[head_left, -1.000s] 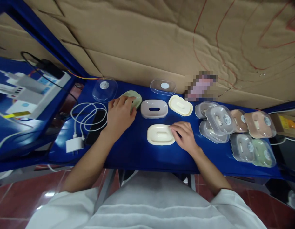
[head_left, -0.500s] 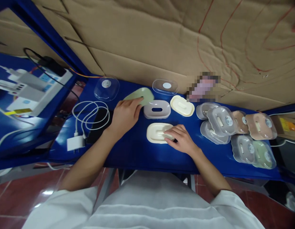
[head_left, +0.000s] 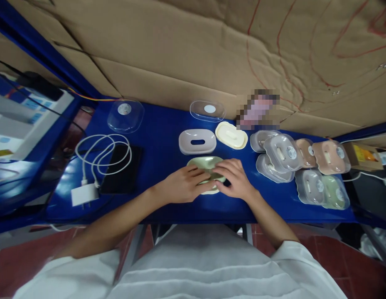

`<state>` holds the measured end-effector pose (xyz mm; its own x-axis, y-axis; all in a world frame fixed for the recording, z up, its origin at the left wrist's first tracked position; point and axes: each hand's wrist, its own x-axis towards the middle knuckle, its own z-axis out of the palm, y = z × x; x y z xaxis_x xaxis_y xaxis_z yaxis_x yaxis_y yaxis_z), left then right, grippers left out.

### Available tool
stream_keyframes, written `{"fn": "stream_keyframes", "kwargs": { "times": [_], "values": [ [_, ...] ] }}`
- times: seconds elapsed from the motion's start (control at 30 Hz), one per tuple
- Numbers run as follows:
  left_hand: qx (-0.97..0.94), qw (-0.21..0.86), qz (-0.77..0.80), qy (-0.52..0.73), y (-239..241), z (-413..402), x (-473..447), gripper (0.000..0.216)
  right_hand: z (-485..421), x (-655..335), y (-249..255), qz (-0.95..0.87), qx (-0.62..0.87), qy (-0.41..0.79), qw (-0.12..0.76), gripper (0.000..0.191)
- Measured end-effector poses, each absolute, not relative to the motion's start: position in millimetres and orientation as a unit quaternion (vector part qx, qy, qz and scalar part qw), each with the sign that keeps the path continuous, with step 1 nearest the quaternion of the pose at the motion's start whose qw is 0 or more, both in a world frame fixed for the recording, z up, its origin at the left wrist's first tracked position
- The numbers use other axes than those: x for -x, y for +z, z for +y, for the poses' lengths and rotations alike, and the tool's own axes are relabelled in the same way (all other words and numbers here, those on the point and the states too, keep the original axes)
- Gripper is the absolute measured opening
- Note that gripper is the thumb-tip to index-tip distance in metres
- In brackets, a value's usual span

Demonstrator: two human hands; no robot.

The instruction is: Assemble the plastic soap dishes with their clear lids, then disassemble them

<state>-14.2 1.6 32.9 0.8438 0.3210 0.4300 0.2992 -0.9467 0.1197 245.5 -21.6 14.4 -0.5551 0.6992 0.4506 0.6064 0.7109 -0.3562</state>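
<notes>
A pale green oval dish [head_left: 205,161], which looks like a soap dish tray, lies over a cream oval base [head_left: 213,191] in front of me. My left hand [head_left: 182,185] grips the green dish from the left, its fingers partly covering it. From the right, my right hand [head_left: 236,180] has its curled fingers on the right end of the green dish, with the thumb low by the cream base. Most of the base is hidden. Just behind stands a grey-mauve dish [head_left: 185,142] with an oval slot. Beside that dish rests a second cream base [head_left: 232,136].
Two clear lids [head_left: 126,118] with round stickers lie at the back. To the right, several lidded dishes [head_left: 281,153] are grouped and partly stacked. A white charger [head_left: 84,194] and its cable lie left, by a black flat object [head_left: 122,176]. Cardboard [head_left: 168,54] walls the rear.
My left hand has carried the green dish from the back left onto the cream base under my right hand. My right hand has stayed near that base. The view has shifted slightly.
</notes>
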Motion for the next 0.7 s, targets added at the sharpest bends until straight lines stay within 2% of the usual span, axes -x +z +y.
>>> {"fn": "stream_keyframes", "kwargs": {
  "times": [0.1, 0.23, 0.27, 0.4, 0.43, 0.57, 0.7],
  "values": [
    [-0.971, 0.066, 0.163, 0.162, 29, 2, 11, 0.019, -21, -240, 13, -0.903, 0.356, 0.104, 0.215, 0.042],
    [-0.964, 0.122, 0.205, 0.121, 31, 7, 14, 0.046, -23, -240, 15, -0.907, 0.364, 0.124, 0.174, 0.068],
    [-0.959, 0.137, 0.219, 0.115, 33, 8, 16, 0.05, -24, -240, 15, -0.907, 0.365, 0.126, 0.168, 0.068],
    [-0.947, 0.189, 0.239, 0.099, 37, 11, 21, 0.061, -26, -242, 17, -0.908, 0.372, 0.116, 0.15, 0.045],
    [-0.948, 0.189, 0.238, 0.098, 37, 11, 22, 0.059, -27, -242, 18, -0.909, 0.373, 0.114, 0.149, 0.045],
    [-0.96, 0.118, 0.233, 0.098, 34, 13, 21, 0.039, -26, -243, 20, -0.913, 0.368, 0.11, 0.136, 0.066],
    [-0.963, 0.054, 0.239, 0.115, 31, 16, 18, 0.031, -22, -243, 15, -0.913, 0.381, 0.076, 0.126, 0.046]
  ]
}}
